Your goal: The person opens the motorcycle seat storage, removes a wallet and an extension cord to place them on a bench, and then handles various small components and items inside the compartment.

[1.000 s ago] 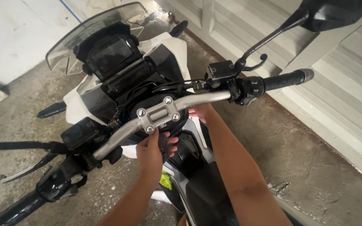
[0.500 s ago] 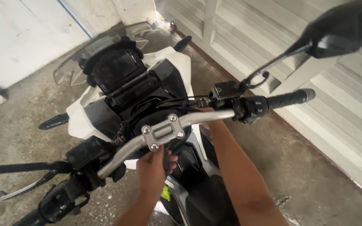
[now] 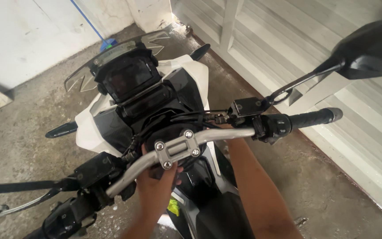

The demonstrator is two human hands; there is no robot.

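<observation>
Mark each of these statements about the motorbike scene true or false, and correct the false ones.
1. The left hand is under the silver handlebar clamp, at the black panel below it. True.
2. The right hand grips the right handlebar grip. False: the grip is free; the right forearm passes under the bar and the hand itself is hidden.
3. The clamp shows four bolt heads. True.
4. The display behind the windscreen is lit. False: it looks dark.
5. The bike stands on grass. False: it stands on a concrete floor.
</observation>
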